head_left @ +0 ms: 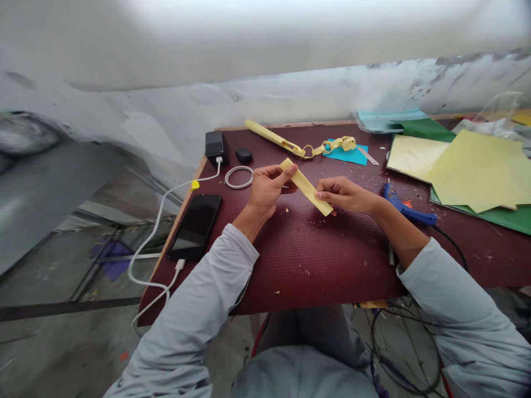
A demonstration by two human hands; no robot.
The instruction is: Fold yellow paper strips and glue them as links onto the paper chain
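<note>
Yellow paper strip (pixel 306 186) is held just above the maroon table (pixel 315 254), long axis diagonal from upper-left to lower-right, w/ left hand (pixel 265 190) pinching its far end & right hand (pixel 344 194) pinching the near end.

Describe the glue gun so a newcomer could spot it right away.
Start at the dark red table, then find the right hand holding the yellow strip. Just beyond that wrist lies the glue gun. It is the only blue tool, with a black cord trailing off the edge.
</note>
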